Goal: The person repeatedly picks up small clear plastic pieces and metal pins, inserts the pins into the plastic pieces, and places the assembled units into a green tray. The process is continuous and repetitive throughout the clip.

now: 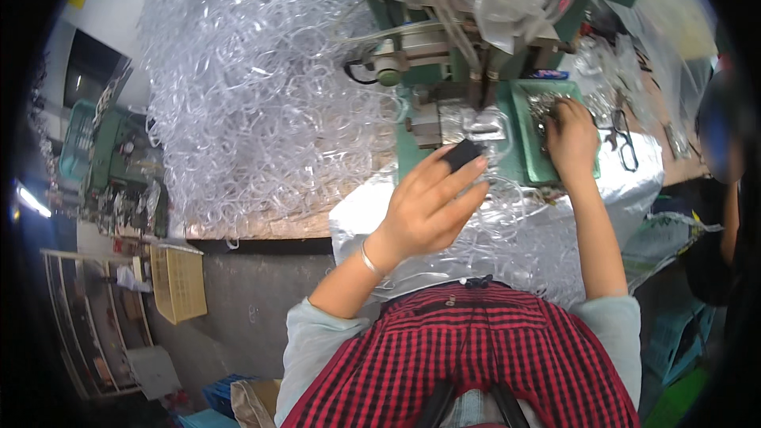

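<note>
My left hand (432, 202) is just in front of the press's work area, palm down, with its fingers stretched forward and a little apart. A black cover (462, 155) sits at the tip of its index finger. Beyond the fingertips, a small metal plate (484, 124) lies under the press head, with a loop of clear plastic strip (507, 143) beside it. My right hand (572, 141) reaches into a green tray (533, 169) of small shiny metal pieces (547, 101). Its fingers curl down among them, and what they pinch is hidden.
A large heap of clear plastic loops (261, 111) covers the table's left side. The green press (412, 47) stands ahead. Black-handled scissors (625, 143) lie right of the tray on silver foil (642, 166). A yellow crate (177, 281) is on the floor at left.
</note>
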A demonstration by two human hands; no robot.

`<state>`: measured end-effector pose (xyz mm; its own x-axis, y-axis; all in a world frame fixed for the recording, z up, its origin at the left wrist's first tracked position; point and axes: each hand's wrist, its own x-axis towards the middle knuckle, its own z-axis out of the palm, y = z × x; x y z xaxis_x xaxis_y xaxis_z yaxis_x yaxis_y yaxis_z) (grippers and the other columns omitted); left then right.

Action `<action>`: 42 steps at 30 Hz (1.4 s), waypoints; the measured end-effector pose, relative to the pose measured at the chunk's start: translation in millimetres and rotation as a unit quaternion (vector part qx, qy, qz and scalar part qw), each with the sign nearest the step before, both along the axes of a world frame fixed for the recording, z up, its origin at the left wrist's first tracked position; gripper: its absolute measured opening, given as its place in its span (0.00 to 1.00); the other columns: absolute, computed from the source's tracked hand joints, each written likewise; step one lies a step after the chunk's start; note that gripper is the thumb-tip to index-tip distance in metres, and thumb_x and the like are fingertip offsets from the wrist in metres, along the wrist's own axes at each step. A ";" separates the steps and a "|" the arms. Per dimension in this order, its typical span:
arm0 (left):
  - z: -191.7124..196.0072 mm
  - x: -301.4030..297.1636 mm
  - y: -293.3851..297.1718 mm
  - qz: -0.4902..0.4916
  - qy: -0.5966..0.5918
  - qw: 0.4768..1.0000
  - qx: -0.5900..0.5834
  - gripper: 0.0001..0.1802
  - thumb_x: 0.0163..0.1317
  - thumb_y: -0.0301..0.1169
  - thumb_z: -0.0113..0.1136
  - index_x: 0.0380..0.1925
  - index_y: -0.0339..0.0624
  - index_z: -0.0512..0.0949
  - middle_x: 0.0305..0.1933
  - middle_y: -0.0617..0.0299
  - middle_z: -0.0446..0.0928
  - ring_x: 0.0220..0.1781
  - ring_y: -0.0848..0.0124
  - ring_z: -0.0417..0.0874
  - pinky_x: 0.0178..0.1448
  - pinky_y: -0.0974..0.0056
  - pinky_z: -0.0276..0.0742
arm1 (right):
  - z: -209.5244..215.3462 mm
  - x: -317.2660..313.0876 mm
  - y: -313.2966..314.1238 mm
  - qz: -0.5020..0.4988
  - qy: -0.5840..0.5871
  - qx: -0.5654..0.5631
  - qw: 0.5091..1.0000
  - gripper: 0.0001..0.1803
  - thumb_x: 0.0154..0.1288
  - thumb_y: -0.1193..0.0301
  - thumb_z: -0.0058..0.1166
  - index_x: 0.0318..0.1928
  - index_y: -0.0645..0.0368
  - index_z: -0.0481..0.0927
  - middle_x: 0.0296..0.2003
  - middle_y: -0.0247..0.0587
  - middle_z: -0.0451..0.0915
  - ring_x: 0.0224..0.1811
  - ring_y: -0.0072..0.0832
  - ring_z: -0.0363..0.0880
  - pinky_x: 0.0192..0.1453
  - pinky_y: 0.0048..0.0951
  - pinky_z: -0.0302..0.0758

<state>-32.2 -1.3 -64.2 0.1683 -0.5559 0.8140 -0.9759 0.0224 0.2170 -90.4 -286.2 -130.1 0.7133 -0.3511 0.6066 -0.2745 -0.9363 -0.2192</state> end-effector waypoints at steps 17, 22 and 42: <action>-64.8 172.3 -7.7 0.539 0.087 0.817 0.186 0.12 0.53 0.37 0.69 0.35 0.43 0.83 0.37 0.49 0.81 0.40 0.50 0.84 0.41 0.48 0.79 | 5.2 -9.1 12.5 0.026 -0.121 0.234 0.964 0.08 0.58 0.74 0.64 0.40 0.61 0.86 0.38 0.45 0.86 0.42 0.40 0.83 0.50 0.34 0.77; -54.2 158.4 12.5 0.503 0.130 0.834 0.183 0.16 0.52 0.39 0.69 0.37 0.42 0.84 0.39 0.51 0.83 0.42 0.51 0.85 0.42 0.50 0.80 | 14.1 -41.3 19.5 0.009 -0.118 0.329 0.937 0.08 0.58 0.76 0.63 0.39 0.61 0.87 0.36 0.41 0.86 0.41 0.32 0.84 0.49 0.29 0.77; 71.2 59.9 7.1 -0.001 0.277 0.923 -0.265 0.08 0.71 0.19 0.52 0.48 0.34 0.73 0.49 0.51 0.79 0.49 0.66 0.83 0.53 0.66 0.80 | 98.3 27.8 103.3 0.248 -0.153 0.616 0.732 0.28 0.54 0.76 0.64 0.57 0.67 0.73 0.33 0.38 0.87 0.41 0.17 0.81 0.50 0.22 0.74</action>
